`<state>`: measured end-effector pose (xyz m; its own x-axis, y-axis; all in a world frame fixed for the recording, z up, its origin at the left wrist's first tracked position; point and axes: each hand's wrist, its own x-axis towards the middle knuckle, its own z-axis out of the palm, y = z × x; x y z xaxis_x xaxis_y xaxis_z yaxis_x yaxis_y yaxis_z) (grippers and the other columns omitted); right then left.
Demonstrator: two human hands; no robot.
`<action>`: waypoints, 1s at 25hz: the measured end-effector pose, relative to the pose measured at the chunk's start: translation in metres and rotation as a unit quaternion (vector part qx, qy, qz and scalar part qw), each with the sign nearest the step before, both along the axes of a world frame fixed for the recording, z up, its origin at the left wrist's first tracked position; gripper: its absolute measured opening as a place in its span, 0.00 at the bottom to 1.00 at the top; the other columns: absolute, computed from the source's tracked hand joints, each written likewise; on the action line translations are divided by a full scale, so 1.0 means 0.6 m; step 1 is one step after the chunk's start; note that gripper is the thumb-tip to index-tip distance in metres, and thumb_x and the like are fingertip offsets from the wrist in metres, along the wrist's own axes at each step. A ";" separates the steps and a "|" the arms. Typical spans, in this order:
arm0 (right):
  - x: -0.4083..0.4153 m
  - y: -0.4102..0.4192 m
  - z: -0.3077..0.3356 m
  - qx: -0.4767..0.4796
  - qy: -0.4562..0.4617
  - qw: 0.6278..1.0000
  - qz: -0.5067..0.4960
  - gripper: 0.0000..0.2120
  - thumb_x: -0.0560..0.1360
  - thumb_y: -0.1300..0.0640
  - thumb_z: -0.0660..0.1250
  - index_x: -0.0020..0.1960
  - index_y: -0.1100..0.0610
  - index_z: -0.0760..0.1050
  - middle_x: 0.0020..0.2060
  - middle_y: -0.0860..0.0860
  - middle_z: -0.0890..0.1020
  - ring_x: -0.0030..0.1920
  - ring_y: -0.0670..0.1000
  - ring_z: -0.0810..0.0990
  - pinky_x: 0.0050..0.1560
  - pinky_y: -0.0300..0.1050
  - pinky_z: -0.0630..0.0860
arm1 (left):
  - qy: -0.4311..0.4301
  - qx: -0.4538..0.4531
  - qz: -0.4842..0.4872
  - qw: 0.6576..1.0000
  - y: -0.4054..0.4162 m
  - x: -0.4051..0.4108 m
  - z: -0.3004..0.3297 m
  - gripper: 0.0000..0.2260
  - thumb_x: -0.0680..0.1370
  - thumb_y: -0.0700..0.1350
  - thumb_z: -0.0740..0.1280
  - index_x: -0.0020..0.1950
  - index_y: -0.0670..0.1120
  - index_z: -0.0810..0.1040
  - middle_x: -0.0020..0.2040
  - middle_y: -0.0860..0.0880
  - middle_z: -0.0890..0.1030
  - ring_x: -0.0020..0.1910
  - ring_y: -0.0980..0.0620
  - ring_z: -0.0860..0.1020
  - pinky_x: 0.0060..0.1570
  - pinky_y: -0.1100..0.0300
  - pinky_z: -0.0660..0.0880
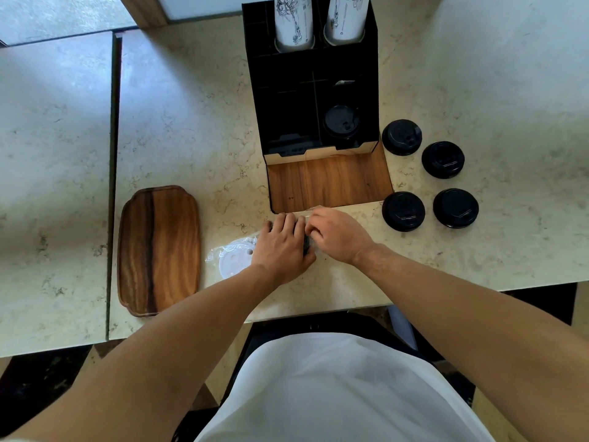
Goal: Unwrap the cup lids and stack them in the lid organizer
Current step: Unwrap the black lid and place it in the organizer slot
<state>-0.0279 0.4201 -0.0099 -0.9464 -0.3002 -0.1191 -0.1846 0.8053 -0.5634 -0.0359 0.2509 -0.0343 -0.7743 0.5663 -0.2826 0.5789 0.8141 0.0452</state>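
Both hands together near the front edge of the counter [191, 129], just in front of the lid organizer [314, 100]. Left hand [280, 250] with fingers curled down over a dark lid in clear wrap [306, 244], mostly hidden under the hands. Right hand [338, 234] right beside it, fingers bent and pinching the wrap at the top. A white lid in clear wrap [232, 258] flat on the counter, just left of the left hand. One black lid [341, 121] already inside the front right slot of the organizer. Four loose black lids [428, 173] on the counter to the right of the organizer. Two stacks of paper cups [293, 20] at the back of the organizer. A wooden tray [159, 250] far to the left.
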 end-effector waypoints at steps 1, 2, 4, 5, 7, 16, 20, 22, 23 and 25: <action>0.002 -0.002 -0.001 0.007 -0.014 1.000 0.000 0.09 0.78 0.61 0.62 0.48 0.59 0.82 0.47 0.53 0.80 0.46 0.52 0.78 0.49 0.51 0.78 | -0.001 0.003 0.002 1.000 0.000 0.000 0.000 0.28 0.78 0.60 0.56 0.67 0.40 0.70 0.60 0.41 0.76 0.59 0.40 0.72 0.55 0.44 0.71; 0.004 -0.002 -0.002 0.014 -0.023 1.000 -0.004 0.09 0.79 0.60 0.62 0.48 0.59 0.81 0.47 0.52 0.80 0.46 0.51 0.78 0.49 0.50 0.78 | -0.003 0.004 0.004 1.000 0.000 0.000 0.000 0.28 0.78 0.61 0.56 0.68 0.40 0.70 0.60 0.41 0.76 0.59 0.40 0.72 0.55 0.44 0.71; 0.007 -0.001 -0.003 0.030 -0.028 0.999 -0.018 0.09 0.79 0.60 0.61 0.49 0.58 0.80 0.47 0.52 0.80 0.45 0.51 0.78 0.48 0.50 0.79 | -0.006 0.001 0.003 1.000 0.000 -0.001 0.000 0.30 0.78 0.61 0.57 0.70 0.39 0.69 0.62 0.40 0.75 0.61 0.40 0.72 0.56 0.43 0.71; 0.009 0.001 -0.003 0.041 -0.028 0.998 -0.026 0.10 0.79 0.59 0.60 0.49 0.58 0.80 0.48 0.53 0.80 0.45 0.51 0.78 0.47 0.49 0.79 | -0.006 -0.001 0.002 1.000 0.000 -0.001 0.000 0.31 0.78 0.61 0.56 0.71 0.39 0.68 0.63 0.40 0.75 0.62 0.40 0.71 0.57 0.43 0.72; 0.013 0.009 -0.005 0.055 -0.031 0.997 -0.048 0.11 0.79 0.59 0.60 0.49 0.58 0.81 0.49 0.52 0.81 0.44 0.51 0.78 0.46 0.48 0.78 | -0.006 -0.001 0.005 1.000 0.000 0.000 0.001 0.31 0.78 0.61 0.56 0.72 0.39 0.67 0.65 0.40 0.75 0.64 0.40 0.71 0.58 0.43 0.71; 0.021 0.027 -0.008 0.020 -0.061 0.990 -0.127 0.17 0.80 0.62 0.59 0.68 0.61 0.75 0.68 0.56 0.73 0.57 0.57 0.80 0.62 0.50 0.77 | 0.005 0.031 0.015 0.999 -0.002 0.000 -0.004 0.33 0.77 0.62 0.54 0.74 0.40 0.64 0.67 0.41 0.72 0.66 0.41 0.69 0.61 0.43 0.70; 0.016 0.031 -0.013 0.053 -0.090 0.982 -0.156 0.14 0.81 0.61 0.62 0.65 0.61 0.77 0.63 0.56 0.72 0.52 0.55 0.80 0.58 0.48 0.78 | -0.030 0.050 0.025 0.998 -0.006 -0.003 -0.006 0.38 0.78 0.67 0.51 0.79 0.42 0.57 0.74 0.40 0.67 0.73 0.40 0.63 0.73 0.41 0.62; 0.010 0.031 -0.016 0.060 -0.115 0.977 -0.166 0.14 0.82 0.60 0.62 0.65 0.60 0.78 0.61 0.56 0.76 0.56 0.55 0.80 0.60 0.48 0.77 | -0.055 0.058 0.035 0.996 -0.009 -0.004 -0.005 0.40 0.78 0.70 0.51 0.81 0.43 0.52 0.77 0.39 0.63 0.76 0.39 0.60 0.76 0.40 0.57; 0.006 0.030 -0.017 0.059 -0.125 0.975 -0.175 0.14 0.82 0.59 0.62 0.65 0.59 0.78 0.61 0.56 0.78 0.58 0.56 0.80 0.62 0.48 0.76 | -0.064 0.063 0.038 0.995 -0.010 -0.005 -0.004 0.41 0.77 0.71 0.51 0.81 0.44 0.51 0.77 0.39 0.62 0.77 0.39 0.59 0.76 0.40 0.56; -0.002 0.028 -0.017 0.044 -0.143 0.968 -0.204 0.14 0.82 0.58 0.61 0.63 0.59 0.80 0.59 0.56 0.82 0.59 0.56 0.80 0.61 0.48 0.76 | -0.077 0.084 0.038 0.993 -0.011 -0.007 -0.002 0.43 0.76 0.71 0.55 0.81 0.45 0.51 0.77 0.39 0.61 0.77 0.39 0.58 0.76 0.41 0.56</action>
<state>-0.0289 0.4370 -0.0202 -0.9088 0.1147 -0.4013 0.3119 0.8255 -0.4704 -0.0399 0.2442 -0.0357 -0.7719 0.5564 -0.3075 0.4914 0.8291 0.2667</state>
